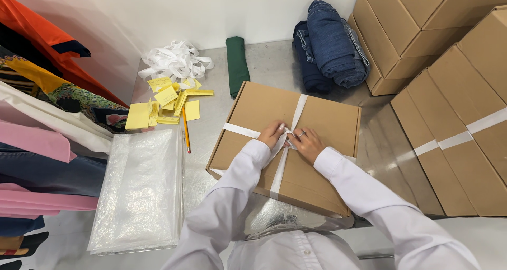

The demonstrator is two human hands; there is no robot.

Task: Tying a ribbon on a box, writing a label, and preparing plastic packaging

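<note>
Pinching the white ribbon (pixel 285 155) where its bands cross, the left hand (pixel 272 134) and right hand (pixel 308 143) are meeting fingertip to fingertip atop the flat box (pixel 322 123), which is lying under their fingers and steadying the knot, a pencil (pixel 186 129) lying well off to their left.

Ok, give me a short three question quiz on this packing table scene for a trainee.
1. True or false: both hands rest on the flat brown cardboard box where the white ribbon crosses.
2. What lies just left of that box: A) a yellow pencil, B) scissors, C) a tape dispenser?
3. Fill in: the rolled blue denim jeans lie beside a folded dark ____ cloth.

Key
1. True: the left hand and right hand meet at the crossing.
2. A, the yellow pencil.
3. green
</note>
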